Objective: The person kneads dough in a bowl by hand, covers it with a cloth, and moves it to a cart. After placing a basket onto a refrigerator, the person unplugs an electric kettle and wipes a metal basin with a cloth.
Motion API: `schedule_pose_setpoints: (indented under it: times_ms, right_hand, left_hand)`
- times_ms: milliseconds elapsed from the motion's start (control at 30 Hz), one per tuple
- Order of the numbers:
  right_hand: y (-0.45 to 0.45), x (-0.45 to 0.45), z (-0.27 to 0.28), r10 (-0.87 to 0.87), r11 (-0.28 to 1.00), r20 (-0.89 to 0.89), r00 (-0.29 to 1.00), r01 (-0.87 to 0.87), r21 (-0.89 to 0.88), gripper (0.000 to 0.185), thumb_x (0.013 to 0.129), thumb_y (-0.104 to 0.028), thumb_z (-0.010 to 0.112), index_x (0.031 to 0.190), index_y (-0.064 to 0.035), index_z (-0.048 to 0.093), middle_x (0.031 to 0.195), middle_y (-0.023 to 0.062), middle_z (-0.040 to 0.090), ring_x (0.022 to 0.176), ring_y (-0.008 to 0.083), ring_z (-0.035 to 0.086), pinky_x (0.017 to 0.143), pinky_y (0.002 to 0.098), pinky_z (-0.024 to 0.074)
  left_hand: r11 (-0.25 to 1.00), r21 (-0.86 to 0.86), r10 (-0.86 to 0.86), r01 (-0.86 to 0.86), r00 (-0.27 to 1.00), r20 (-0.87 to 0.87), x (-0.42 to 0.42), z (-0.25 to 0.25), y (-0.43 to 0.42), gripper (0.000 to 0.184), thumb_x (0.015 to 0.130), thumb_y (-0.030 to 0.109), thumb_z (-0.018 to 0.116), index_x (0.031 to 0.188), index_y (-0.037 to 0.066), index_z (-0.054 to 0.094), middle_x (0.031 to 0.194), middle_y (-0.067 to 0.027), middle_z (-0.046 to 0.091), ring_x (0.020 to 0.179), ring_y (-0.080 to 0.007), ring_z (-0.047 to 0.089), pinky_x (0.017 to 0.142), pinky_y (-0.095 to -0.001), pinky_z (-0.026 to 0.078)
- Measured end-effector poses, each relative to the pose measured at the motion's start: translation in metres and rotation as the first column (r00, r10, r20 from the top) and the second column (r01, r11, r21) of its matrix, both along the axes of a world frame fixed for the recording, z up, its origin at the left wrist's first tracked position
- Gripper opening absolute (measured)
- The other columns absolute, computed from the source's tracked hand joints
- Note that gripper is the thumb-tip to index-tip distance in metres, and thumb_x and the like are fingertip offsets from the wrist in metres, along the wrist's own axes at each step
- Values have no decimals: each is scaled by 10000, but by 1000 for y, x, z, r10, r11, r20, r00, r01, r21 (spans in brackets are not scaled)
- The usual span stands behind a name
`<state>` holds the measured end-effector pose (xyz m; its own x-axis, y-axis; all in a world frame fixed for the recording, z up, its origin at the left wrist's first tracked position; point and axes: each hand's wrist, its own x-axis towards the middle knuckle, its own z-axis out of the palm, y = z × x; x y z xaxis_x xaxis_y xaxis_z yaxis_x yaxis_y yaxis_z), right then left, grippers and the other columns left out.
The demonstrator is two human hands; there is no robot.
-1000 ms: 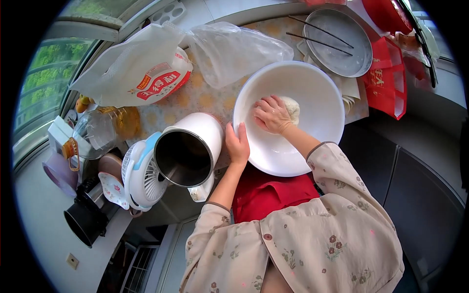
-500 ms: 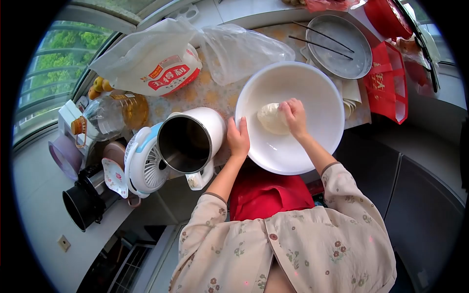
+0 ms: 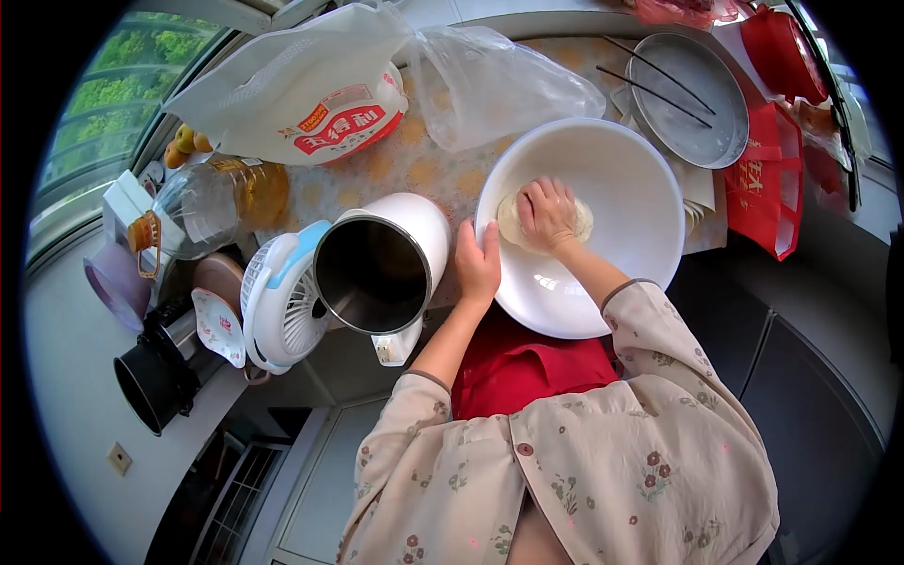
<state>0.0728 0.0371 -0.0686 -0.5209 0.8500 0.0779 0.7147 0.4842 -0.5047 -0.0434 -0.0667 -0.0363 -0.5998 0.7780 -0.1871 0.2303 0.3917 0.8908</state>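
A lump of pale dough [image 3: 583, 226] sits inside a large white bowl [image 3: 631, 273], toward its left side. My right hand [image 3: 548, 217] presses on the dough from above, its fingers bent over it and covering much of it. At the bowl's left edge, my left hand [image 3: 478, 266] holds the rim, the thumb on the inner side and the fingers along the outside. The fingers' far ends are partly hidden by the bowl.
Left of the bowl stand a white pitcher [image 3: 435, 235] with a dark inside and a small fan [image 3: 282, 301]. Behind lie a flour bag [image 3: 311, 104] and a clear plastic bag [image 3: 490, 89]. A round metal pan [image 3: 692, 122] with chopsticks [image 3: 659, 97] is at back right, beside a red bag [image 3: 767, 188].
My right hand has gone from pinching the dough's right edge to pressing down over its top. The dough looks flatter and wider. My left hand stays at the rim; the view has shifted slightly.
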Motion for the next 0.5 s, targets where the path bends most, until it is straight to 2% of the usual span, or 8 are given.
schedule_pose_setpoints:
  times_ms: [33,67,100,133,200,333,400,500]
  right_hand:
    - [7,0,-1,16,1000,-3,1000,-16,3,123,810,-246,614,864,-138,593,933,23,591,916,243,548,805,387,392]
    - [16,0,-2,-130,952,-161,978,78,-295,175,832,-276,600,921,-126,609,963,35,600,945,251,550,829,393,398]
    - [22,1,-1,-310,811,-261,914,111,-575,233,854,-307,586,977,-114,625,993,47,610,973,260,551,853,400,403]
    - [25,4,12,-301,816,-267,915,103,-568,233,854,-307,586,977,-114,625,993,47,610,973,260,551,853,400,403]
    - [29,19,36,-109,987,-217,970,79,-142,333,879,-360,572,1080,-99,624,1083,76,608,1037,283,539,875,418,412]
    - [26,40,19,-181,936,-129,975,131,-328,371,865,-398,585,1083,-100,626,1107,82,594,1062,289,517,903,425,400]
    - [9,49,13,-48,952,63,997,65,-298,388,814,-390,647,1085,-113,619,1133,68,569,1085,288,497,937,429,375]
    - [-25,69,36,107,988,-115,988,-119,-102,465,723,-347,733,1112,-130,599,1163,63,543,1094,291,489,961,431,359]
  left_hand:
    - [1000,0,-5,5,1000,9,0,0,0,354,943,318,523,1045,-21,536,923,-222,602,849,-388,587,743,-417,459]
    - [1000,2,-12,12,1000,16,0,1,-1,356,943,325,524,1038,-18,539,913,-219,605,841,-386,589,736,-418,460]
    - [1000,10,-2,2,1000,11,-1,1,-2,356,943,325,524,1038,-18,539,913,-219,605,841,-386,589,736,-418,460]
    - [1000,-4,-3,3,1000,6,-1,1,-2,357,943,328,524,1035,-17,541,904,-216,608,834,-384,591,730,-420,460]
    - [1000,-13,-7,7,1000,1,0,1,1,357,943,331,524,1032,-15,543,894,-213,611,827,-382,593,724,-421,461]
    - [999,33,-3,4,1000,-25,1,3,1,354,946,329,520,1035,-13,544,889,-211,615,822,-377,596,720,-422,463]
    - [999,31,-4,6,999,-35,0,4,0,352,948,326,518,1035,-14,543,893,-211,615,824,-375,598,721,-421,463]
    - [1000,17,-3,3,1000,-1,3,4,-1,334,953,296,516,1069,-17,531,936,-222,623,856,-362,608,759,-399,468]
